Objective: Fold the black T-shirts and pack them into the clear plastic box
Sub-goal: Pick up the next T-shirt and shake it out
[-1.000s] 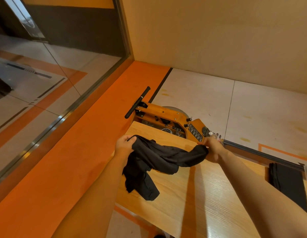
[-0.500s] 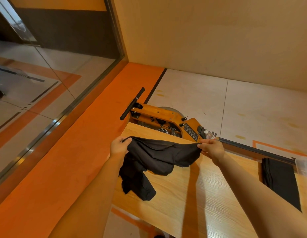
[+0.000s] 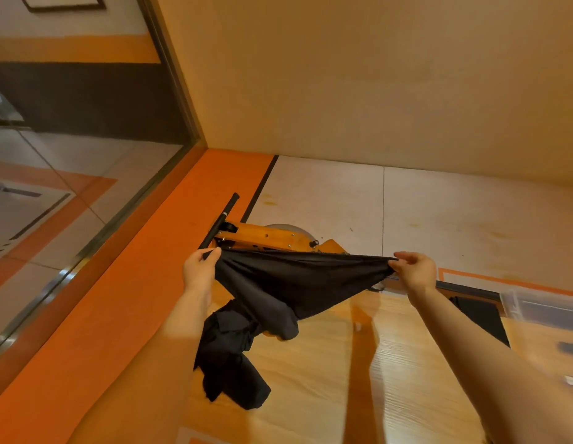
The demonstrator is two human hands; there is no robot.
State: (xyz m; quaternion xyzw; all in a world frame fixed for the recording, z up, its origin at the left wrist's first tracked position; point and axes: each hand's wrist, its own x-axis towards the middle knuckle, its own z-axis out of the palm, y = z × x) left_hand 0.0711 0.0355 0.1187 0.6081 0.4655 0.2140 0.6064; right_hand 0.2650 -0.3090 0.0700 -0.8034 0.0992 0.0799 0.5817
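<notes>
In the middle of the frame a black T-shirt [image 3: 298,283] is stretched almost level between two raised hands. The left hand [image 3: 198,270], left of centre, is clenched on one end of the cloth, with its thumb lying over the edge. The right hand [image 3: 415,270], right of centre, pinches the other end between fingertips [image 3: 394,265] and thumb, and the other fingers are curled loosely above. The top edge of the shirt runs taut from one hand to the other. Below it the cloth sags in folds. A crumpled tail of the shirt hangs down to the lower left and lies on the wooden table [image 3: 391,363], which fills the lower middle and lower right of the frame.

At the right edge, on the table, stands the clear plastic box [image 3: 541,307], blurred and only partly in view. Just to its left a flat piece of black cloth [image 3: 480,318] lies on the tabletop, partly hidden by the right forearm. Whether it is a folded shirt cannot be told.

Behind the stretched shirt, beyond the far edge of the table, stands an orange wooden machine [image 3: 266,237] with a black handle bar [image 3: 221,222] that slants up to the left. An orange floor strip [image 3: 125,283] runs along a glass wall [image 3: 70,155] on the left side of the frame.
</notes>
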